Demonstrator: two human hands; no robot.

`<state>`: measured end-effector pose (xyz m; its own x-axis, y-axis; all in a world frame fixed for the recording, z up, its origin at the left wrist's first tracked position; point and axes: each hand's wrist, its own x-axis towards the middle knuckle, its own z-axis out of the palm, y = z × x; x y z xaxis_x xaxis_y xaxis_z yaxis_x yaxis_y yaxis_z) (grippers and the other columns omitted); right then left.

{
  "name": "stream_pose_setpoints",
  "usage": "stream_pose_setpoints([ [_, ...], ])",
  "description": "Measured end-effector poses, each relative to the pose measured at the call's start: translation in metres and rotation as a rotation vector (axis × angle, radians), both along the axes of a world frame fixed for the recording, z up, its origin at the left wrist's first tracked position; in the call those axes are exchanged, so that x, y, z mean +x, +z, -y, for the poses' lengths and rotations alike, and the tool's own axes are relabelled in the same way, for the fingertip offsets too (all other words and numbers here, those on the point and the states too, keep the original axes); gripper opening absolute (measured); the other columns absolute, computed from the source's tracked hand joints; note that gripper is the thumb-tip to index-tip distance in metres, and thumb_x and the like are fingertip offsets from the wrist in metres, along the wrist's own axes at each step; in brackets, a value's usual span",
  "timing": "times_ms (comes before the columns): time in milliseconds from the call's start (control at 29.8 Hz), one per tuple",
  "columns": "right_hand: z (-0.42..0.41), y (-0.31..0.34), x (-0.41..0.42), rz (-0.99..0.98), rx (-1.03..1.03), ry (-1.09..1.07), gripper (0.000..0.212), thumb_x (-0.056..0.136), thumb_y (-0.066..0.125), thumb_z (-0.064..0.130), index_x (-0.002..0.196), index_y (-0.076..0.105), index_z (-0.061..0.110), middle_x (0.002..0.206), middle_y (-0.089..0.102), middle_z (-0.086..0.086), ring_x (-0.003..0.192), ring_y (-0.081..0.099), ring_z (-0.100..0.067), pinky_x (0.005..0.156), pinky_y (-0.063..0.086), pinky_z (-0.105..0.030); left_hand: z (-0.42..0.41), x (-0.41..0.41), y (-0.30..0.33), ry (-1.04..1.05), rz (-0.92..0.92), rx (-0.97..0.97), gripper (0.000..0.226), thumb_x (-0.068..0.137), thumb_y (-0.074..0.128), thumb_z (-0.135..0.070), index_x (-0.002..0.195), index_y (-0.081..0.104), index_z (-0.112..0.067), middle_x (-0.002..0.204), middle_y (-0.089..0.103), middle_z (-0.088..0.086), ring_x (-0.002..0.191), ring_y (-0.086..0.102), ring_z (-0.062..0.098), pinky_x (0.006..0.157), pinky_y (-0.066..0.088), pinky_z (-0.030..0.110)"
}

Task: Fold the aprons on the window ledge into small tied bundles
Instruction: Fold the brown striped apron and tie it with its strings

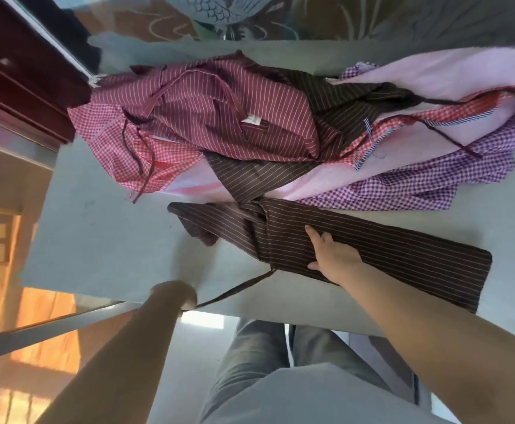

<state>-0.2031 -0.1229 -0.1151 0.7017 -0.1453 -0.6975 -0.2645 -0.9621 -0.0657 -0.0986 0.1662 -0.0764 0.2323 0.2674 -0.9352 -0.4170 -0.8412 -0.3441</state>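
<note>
on the window ledge (97,240) one brown striped apron (372,249) lay folded long, right hand (331,252) flat on it, left hand (173,296) pinching its tie (238,289), untied; the heap of aprons (235,123) behind waited unfolded

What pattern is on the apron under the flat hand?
Dark brown with thin pale stripes; the folded apron under the right hand shows best in the head view.
</note>
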Motion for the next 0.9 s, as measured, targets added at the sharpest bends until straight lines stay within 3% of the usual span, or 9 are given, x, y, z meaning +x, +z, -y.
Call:
stream_pose_setpoints([
  [67,-0.001,0.001,0.002,-0.008,-0.027,0.031,0.089,0.095,0.05,0.046,0.151,-0.015,0.025,0.148,0.029,-0.011,0.077,0.056,-0.015,0.057,0.047,-0.028,-0.021,0.012,0.003,0.296,-0.031,-0.081,0.039,0.102,0.033,-0.028,0.116,0.058,-0.002,0.124,0.063,0.012,0.098,0.064,0.027,0.094,0.049,0.038],
  [168,0.0,0.002,0.0,-0.025,-0.022,0.066,0.092,0.093,0.053,0.046,0.151,-0.016,0.026,0.146,0.032,-0.01,0.068,0.056,-0.014,0.049,0.044,-0.026,-0.022,0.03,-0.005,1.047,0.264,-0.509,0.06,0.097,0.028,-0.06,0.101,0.061,-0.01,0.113,0.068,0.012,0.107,0.064,0.031,0.095,0.046,0.041],
  [302,0.001,0.003,-0.013,-0.022,0.059,0.102,0.091,0.092,0.058,0.042,0.151,-0.009,0.03,0.145,0.035,-0.01,0.065,0.053,-0.012,0.051,0.041,-0.026,-0.006,0.054,-0.009,1.801,0.33,-0.833,0.07,0.086,0.028,-0.074,0.127,0.047,-0.02,0.115,0.063,0.007,0.112,0.06,0.032,0.103,0.04,0.046],
  [369,0.002,0.003,-0.018,-0.024,0.077,0.089,0.091,0.09,0.061,0.04,0.151,-0.007,0.032,0.142,0.038,-0.009,0.064,0.053,-0.011,0.053,0.043,-0.026,-0.004,0.061,-0.011,1.871,0.259,-0.856,0.05,0.092,0.041,-0.061,0.118,0.051,-0.02,0.101,0.068,0.005,0.095,0.065,0.026,0.103,0.04,0.045],
  [436,0.002,0.004,-0.019,-0.024,0.079,0.076,0.092,0.089,0.063,0.039,0.151,-0.005,0.032,0.14,0.04,-0.008,0.061,0.051,-0.008,0.05,0.04,-0.025,-0.003,0.062,-0.014,1.839,0.246,-0.874,0.01,0.098,0.051,-0.021,0.1,0.056,-0.012,0.071,0.066,0.005,0.069,0.061,0.019,0.093,0.05,0.041],
  [536,0.001,0.005,-0.015,-0.022,0.075,0.053,0.093,0.087,0.066,0.04,0.15,-0.002,0.032,0.138,0.045,-0.007,0.061,0.052,-0.008,0.047,0.039,-0.023,-0.011,0.065,-0.018,1.891,0.183,-1.108,0.029,0.088,0.04,0.012,0.097,0.058,-0.008,0.077,0.064,0.008,0.065,0.064,0.016,0.069,0.058,0.031],
  [704,0.0,0.008,-0.016,0.016,0.066,0.014,0.086,0.087,0.056,0.058,0.149,0.003,0.032,0.133,0.052,-0.004,0.062,0.057,-0.01,0.048,0.046,-0.025,-0.05,0.064,-0.021,1.794,0.13,-1.363,0.055,0.076,0.032,0.027,0.089,0.073,-0.009,0.088,0.07,0.009,0.093,0.064,0.026,0.081,0.056,0.03],
  [804,-0.003,0.004,-0.017,0.037,-0.021,0.088,0.084,0.088,0.043,0.066,0.15,0.001,0.027,0.122,0.058,-0.001,0.061,0.057,-0.012,0.047,0.044,-0.026,-0.069,0.06,-0.027,1.742,0.378,-1.151,0.047,0.064,0.032,0.024,0.072,0.068,-0.004,0.074,0.062,0.009,0.083,0.056,0.027,0.071,0.057,0.028],
  [905,-0.01,0.002,-0.018,0.157,-0.063,0.15,0.07,0.092,0.025,0.065,0.148,0.022,0.022,0.105,0.064,0.004,0.072,0.06,-0.013,0.051,0.042,-0.027,-0.069,0.067,-0.03,1.738,0.516,-0.955,0.027,0.089,0.038,0.009,0.094,0.063,-0.002,0.088,0.065,0.013,0.078,0.066,0.026,0.081,0.055,0.034],
])
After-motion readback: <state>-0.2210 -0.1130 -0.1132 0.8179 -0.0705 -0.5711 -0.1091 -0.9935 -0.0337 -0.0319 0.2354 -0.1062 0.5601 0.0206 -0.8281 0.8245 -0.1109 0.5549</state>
